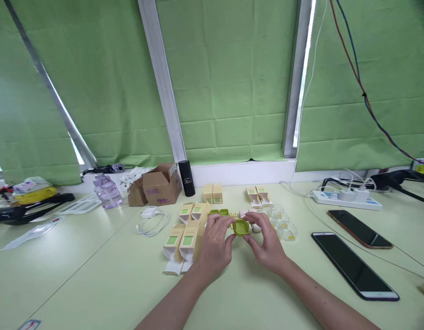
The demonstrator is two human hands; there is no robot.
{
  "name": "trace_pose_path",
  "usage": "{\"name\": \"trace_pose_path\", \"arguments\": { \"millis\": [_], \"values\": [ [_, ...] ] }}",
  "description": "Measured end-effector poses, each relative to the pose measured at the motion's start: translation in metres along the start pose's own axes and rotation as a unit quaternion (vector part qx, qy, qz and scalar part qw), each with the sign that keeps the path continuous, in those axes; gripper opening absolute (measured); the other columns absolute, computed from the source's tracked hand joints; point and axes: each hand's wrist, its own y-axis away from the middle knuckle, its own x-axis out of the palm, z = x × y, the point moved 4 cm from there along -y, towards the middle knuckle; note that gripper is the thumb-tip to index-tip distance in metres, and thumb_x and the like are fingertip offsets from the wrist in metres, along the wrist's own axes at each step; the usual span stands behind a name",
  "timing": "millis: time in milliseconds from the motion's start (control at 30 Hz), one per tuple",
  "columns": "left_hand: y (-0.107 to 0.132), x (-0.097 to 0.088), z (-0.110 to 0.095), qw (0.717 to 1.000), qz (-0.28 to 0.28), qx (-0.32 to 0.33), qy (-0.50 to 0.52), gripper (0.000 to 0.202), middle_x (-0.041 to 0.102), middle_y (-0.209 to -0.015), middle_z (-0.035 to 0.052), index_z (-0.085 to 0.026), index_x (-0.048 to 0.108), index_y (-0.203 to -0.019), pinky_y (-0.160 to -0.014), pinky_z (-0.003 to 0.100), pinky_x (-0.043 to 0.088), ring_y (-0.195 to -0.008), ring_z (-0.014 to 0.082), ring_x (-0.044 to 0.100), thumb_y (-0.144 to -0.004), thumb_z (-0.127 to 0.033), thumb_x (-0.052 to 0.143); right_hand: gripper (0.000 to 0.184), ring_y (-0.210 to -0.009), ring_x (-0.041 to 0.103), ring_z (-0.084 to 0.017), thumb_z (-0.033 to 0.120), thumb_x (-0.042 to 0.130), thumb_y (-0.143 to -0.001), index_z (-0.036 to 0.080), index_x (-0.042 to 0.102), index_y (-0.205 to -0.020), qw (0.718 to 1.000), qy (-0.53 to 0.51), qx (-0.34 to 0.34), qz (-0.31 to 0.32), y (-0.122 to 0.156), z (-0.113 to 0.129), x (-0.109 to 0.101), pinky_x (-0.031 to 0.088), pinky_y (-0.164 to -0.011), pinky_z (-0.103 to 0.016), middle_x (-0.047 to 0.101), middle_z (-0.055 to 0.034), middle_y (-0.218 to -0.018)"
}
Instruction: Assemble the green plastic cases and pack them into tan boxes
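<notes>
Between my fingertips is a small green square cup [241, 228], its hollow side facing me. My left hand [217, 240] pinches its left edge, and my right hand [265, 243] grips its right side. Just behind my left fingers sit two more green cups [219, 212]. Several small cream cartons with green labels [187, 240] stand left of my left hand, their flaps open toward me. Beyond my right hand lie clear plastic domed pieces [283, 224] with yellow bits in them. Small white and yellow pieces behind the held cup are partly hidden by my hands.
More cartons stand at the back [212, 193] and back right [259, 196]. Farther left are a coiled white cable [153, 221], a cardboard box [162, 184], a black bottle [187, 178] and a purple bottle [107, 191]. Two phones [354, 266] and a power strip [347, 200] lie right.
</notes>
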Motion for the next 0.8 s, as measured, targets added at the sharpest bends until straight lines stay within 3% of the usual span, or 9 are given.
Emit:
{"name": "trace_pose_path", "arguments": {
  "millis": [267,500,800],
  "values": [
    [-0.0009,0.0002,0.0021,1.0,-0.019,0.015,0.002,0.034,0.072,-0.121,0.0102,-0.024,0.059,-0.13,-0.094,0.048,0.055,-0.114,0.0297,0.057,-0.099,-0.009,0.057,0.044,-0.117,0.068,-0.031,0.027,0.06,-0.098,0.027,0.049,-0.14,1.0,0.006,-0.011,0.003,0.0004,0.0005,0.0001,0.057,-0.099,-0.05,0.066,-0.0116,-0.123],
    [-0.0005,0.0007,0.0037,1.0,-0.018,-0.006,0.001,0.034,0.073,-0.12,0.0098,-0.024,0.059,-0.131,-0.094,0.048,0.055,-0.117,0.0307,0.056,-0.099,-0.011,0.06,0.038,-0.115,0.068,-0.03,0.033,0.057,-0.102,0.027,0.052,-0.139,1.0,0.02,-0.021,0.0,-0.0006,0.0003,-0.0003,0.059,-0.094,-0.047,0.067,-0.0116,-0.123],
    [-0.0021,-0.0003,0.0064,0.998,-0.022,-0.048,0.021,0.029,0.072,-0.115,0.0087,-0.024,0.061,-0.127,-0.091,0.044,0.056,-0.115,0.029,0.057,-0.099,-0.019,0.064,0.045,-0.116,0.068,-0.029,0.026,0.059,-0.099,0.029,0.049,-0.142,1.0,0.01,-0.01,0.014,0.001,-0.0008,0.0007,0.057,-0.096,-0.047,0.063,-0.01,-0.126]
  ]
}}
